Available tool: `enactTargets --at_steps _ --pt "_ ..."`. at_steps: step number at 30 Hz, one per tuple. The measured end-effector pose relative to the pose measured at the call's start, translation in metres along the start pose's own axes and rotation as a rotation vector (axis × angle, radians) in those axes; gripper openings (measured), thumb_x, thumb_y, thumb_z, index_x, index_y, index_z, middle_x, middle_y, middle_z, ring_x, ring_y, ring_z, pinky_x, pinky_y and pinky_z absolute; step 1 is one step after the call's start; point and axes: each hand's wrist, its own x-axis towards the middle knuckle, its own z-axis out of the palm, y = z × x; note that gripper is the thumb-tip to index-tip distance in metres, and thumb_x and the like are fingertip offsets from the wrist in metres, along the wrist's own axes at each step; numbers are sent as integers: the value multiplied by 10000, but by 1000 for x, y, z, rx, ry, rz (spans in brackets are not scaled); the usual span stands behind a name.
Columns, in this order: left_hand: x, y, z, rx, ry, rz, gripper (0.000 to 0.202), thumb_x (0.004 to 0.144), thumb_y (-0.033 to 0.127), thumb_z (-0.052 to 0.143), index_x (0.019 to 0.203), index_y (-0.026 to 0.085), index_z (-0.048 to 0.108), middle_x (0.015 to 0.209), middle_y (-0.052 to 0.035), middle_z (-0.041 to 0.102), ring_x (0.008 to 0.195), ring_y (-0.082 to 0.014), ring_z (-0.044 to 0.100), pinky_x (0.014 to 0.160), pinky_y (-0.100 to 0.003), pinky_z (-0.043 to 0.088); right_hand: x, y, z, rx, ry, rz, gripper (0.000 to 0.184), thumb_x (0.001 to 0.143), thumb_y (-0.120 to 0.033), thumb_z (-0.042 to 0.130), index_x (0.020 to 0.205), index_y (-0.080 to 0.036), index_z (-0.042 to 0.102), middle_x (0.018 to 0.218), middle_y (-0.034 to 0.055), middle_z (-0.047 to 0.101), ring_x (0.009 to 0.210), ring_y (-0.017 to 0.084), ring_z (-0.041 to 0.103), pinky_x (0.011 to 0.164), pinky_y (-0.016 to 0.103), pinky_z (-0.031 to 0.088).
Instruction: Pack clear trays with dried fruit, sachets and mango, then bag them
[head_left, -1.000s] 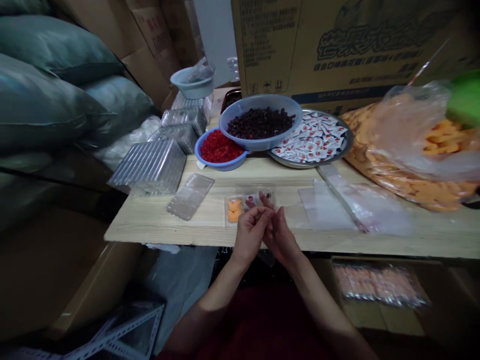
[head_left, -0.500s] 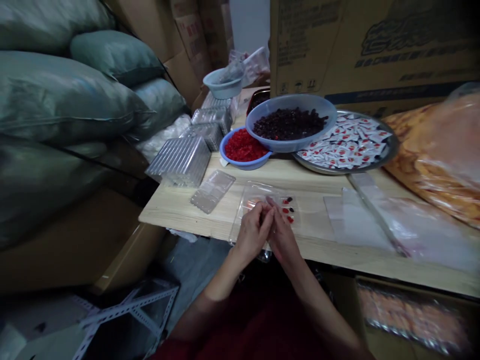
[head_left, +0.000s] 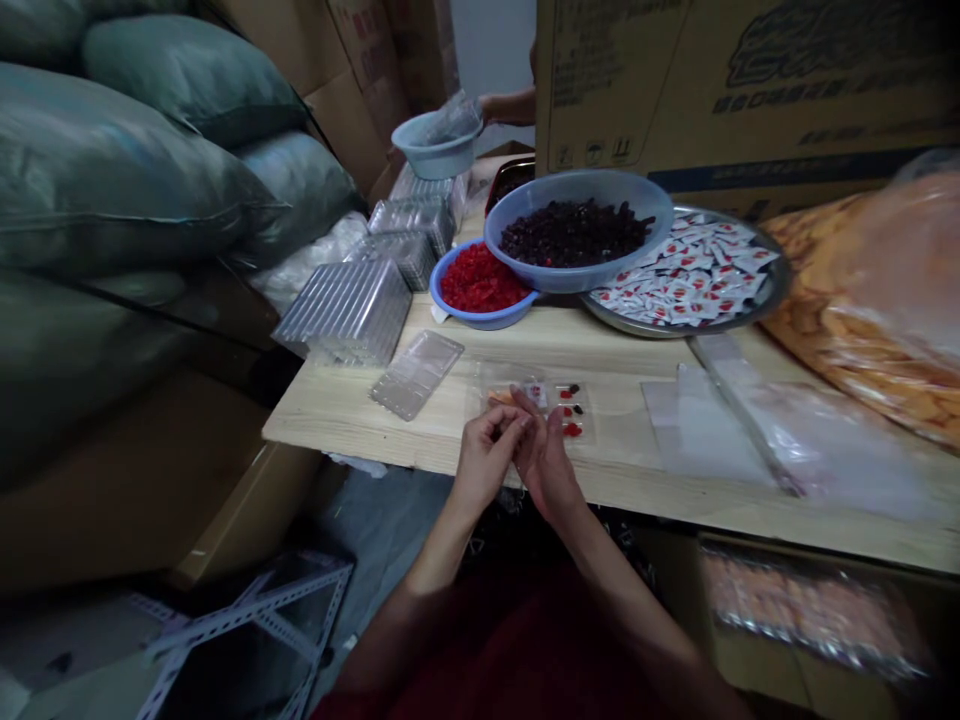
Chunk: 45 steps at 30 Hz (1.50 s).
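A clear plastic tray [head_left: 586,434] lies on the table in front of me. Along its right side sit several red pieces [head_left: 572,430] and dark pieces [head_left: 577,410]; a white sachet [head_left: 537,392] and something orange [head_left: 501,397] lie further left. My left hand [head_left: 480,458] is over the tray's near edge, its thumb and fingers pinched together; whatever they hold is hidden. Beside it, my right hand [head_left: 551,470] is open, fingers stretched and thumb apart, its fingertips close to the left hand's.
Behind the tray stand a blue bowl of red pieces [head_left: 486,320], a larger bowl of dark pieces [head_left: 585,280] and a metal tray of sachets [head_left: 780,275]. Stacked clear trays [head_left: 345,310] and a single clear lid [head_left: 418,373] are left. Plastic sheets [head_left: 697,440] lie right. Another person's hand [head_left: 499,108] touches the far bowl.
My right hand has opened and turned, where both hands were pressed together before. The white sachet in the tray now shows. Another person's arm has come in at the far bowl.
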Motion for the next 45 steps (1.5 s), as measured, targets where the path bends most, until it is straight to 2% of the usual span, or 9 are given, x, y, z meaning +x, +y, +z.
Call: enactTargets --at_steps 5,10,20,28,37,41,45 --pt "-3 -1 1 -17 15 13 239 906 367 653 896 135 712 773 -18 644 702 -117 526 676 -228 408 -2 4 0 1 7 -15 663 873 -788 506 1333 -324 618 1414 49 613 1395 238 495 1231 491 276" --pt "-6 2 2 -39 26 -3 234 871 366 698 895 134 710 806 -25 673 734 -123 556 718 -233 435 -6 5 0 -18 -6 -31 668 898 -770 487 1366 -307 597 1423 53 604 1388 223 501 1241 452 265" --pt "-8 5 3 -57 23 -32 244 877 381 679 828 143 692 712 3 616 655 -106 511 643 -223 408 -9 6 0 -55 6 -31 668 909 -768 464 1395 -324 574 1443 45 584 1367 197 515 1220 417 307" --pt "-10 7 5 -66 37 -56 224 859 366 700 873 143 708 798 -20 673 725 -120 557 712 -232 436 -10 8 -3 -58 5 -45 645 915 -753 476 1389 -331 590 1421 41 602 1344 192 534 1205 409 336" --pt "-10 7 5 -39 16 -31 250 889 380 663 834 138 686 729 -3 629 673 -111 526 663 -222 413 -11 7 -3 -52 11 -43 658 902 -750 503 1392 -318 587 1424 34 602 1366 207 515 1203 420 342" --pt "-13 8 7 78 29 3 222 901 366 639 892 154 702 812 -26 683 734 -138 578 711 -245 441 -13 8 -3 -38 14 -51 626 919 -722 508 1395 -322 585 1413 35 612 1347 203 537 1211 425 333" --pt "-19 10 6 448 30 127 100 901 260 607 899 183 671 828 -21 678 746 -148 585 728 -266 420 -13 8 -3 -33 9 -50 572 953 -646 520 1415 -313 569 1361 36 650 1302 206 580 1206 447 343"
